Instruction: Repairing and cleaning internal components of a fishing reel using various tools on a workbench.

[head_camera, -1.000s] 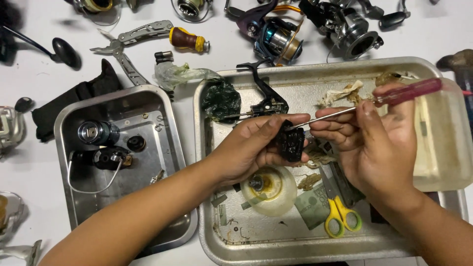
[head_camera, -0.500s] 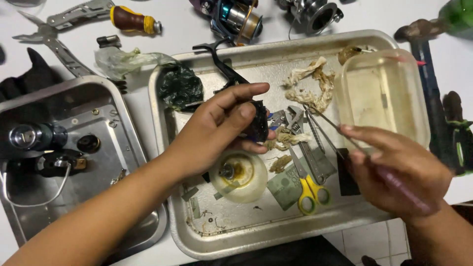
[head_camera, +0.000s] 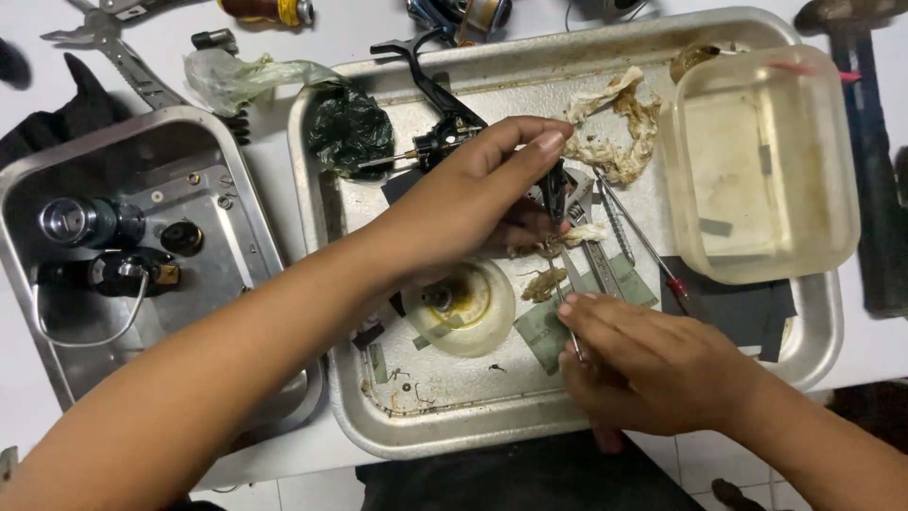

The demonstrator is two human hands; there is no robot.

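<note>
Steel, dull and greasy, makes up the large tray (head_camera: 813,350) under both hands. The left hand (head_camera: 473,203) reaches in from the lower left, forearm slanting across the tray's near edge, palm down, wrist bent slightly. Its thumb and fingers pinch a small black reel part (head_camera: 555,189), which sits at the fingertips above the tray's middle. The right hand (head_camera: 653,364) comes in from the lower right, knuckles up and fingers curled around a thin metal tool (head_camera: 570,326); what kind of tool it is I cannot tell, since the fingers cover most of it.

Just beyond the left fingertips lies a wad of dirty tissue (head_camera: 619,132), and behind the knuckles a black reel frame (head_camera: 430,95). Under the left wrist sits a round cream lid (head_camera: 468,303). Between the two hands lie several slim tools, among them a screwdriver (head_camera: 643,246) with a red handle. To the right of the left hand stands a clear plastic tub (head_camera: 761,161). Left of the forearm, a smaller steel tray (head_camera: 236,189) holds dark reel pieces.
</note>
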